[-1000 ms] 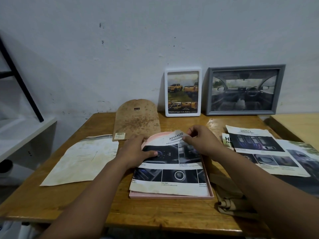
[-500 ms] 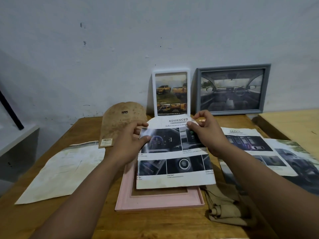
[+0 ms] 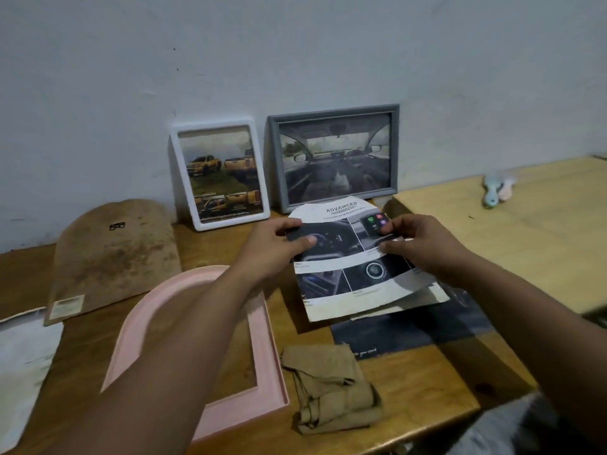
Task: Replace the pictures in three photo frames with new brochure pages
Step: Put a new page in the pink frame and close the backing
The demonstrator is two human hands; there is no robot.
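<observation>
Here, the left hand (image 3: 272, 247) and right hand (image 3: 423, 247) each pinch, thumb on top, an upper edge of the arch-cut brochure page (image 3: 358, 264), held above the wooden counter (image 3: 410, 382) to the right of the empty pink arched frame (image 3: 262, 339), before the white frame (image 3: 220, 174) and grey frame (image 3: 335, 159) leaning on the wall.

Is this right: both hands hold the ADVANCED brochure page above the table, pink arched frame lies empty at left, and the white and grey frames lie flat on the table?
Not quite. The head view shows the white frame and grey frame standing propped against the wall, not lying flat. The rest holds: left hand and right hand hold the ADVANCED brochure page, and the pink arched frame lies empty at left.
</observation>
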